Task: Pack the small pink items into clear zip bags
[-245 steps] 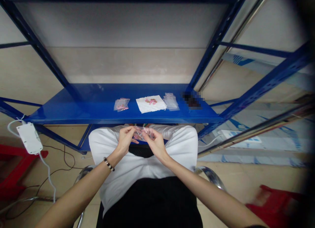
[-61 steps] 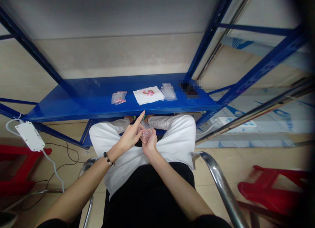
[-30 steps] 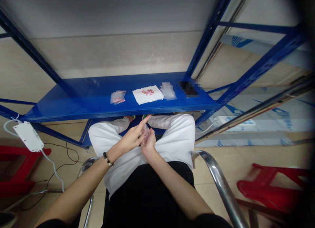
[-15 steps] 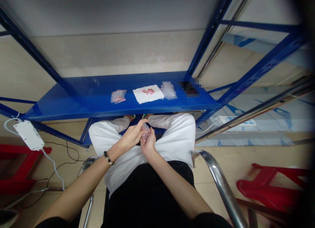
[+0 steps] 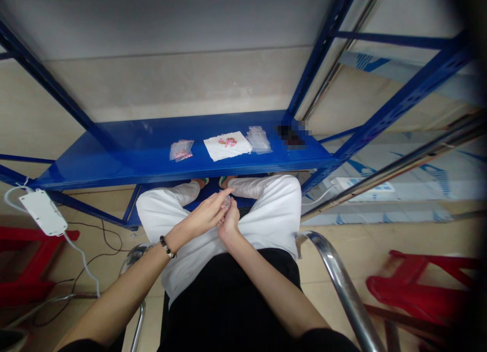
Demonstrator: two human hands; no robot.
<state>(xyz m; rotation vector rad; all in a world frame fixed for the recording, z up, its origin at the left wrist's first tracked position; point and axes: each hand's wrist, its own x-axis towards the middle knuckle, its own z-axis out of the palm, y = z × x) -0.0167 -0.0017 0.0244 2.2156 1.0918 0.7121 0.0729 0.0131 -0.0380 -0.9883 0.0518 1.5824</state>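
Above my lap, my left hand [image 5: 207, 210] and my right hand [image 5: 229, 221] meet around a small clear plastic bag [image 5: 227, 202], mostly covered by the fingers. Both hands are closed on it; the left one lies partly over the bag. Ahead on the blue shelf [image 5: 125, 156] lies a white cloth [image 5: 218, 151] bearing a small heap of pink and greenish bits [image 5: 227, 142]. Left of the cloth are filled clear bags [image 5: 181, 150] with pink contents. Touching its right side is a stack of clear plastic bags [image 5: 259, 140].
A dark, pixelated object [image 5: 291, 135] lies at the shelf's right end. A white power box [image 5: 43, 212] with a cable hangs at the left. Red stools [image 5: 414, 286] stand on both sides, and a chrome chair arm [image 5: 338, 276] curves by my right.
My left hand has shifted slightly over the bag, its fingers straighter, so less of the bag shows. The view has moved very slightly; the things on the shelf lie as before.
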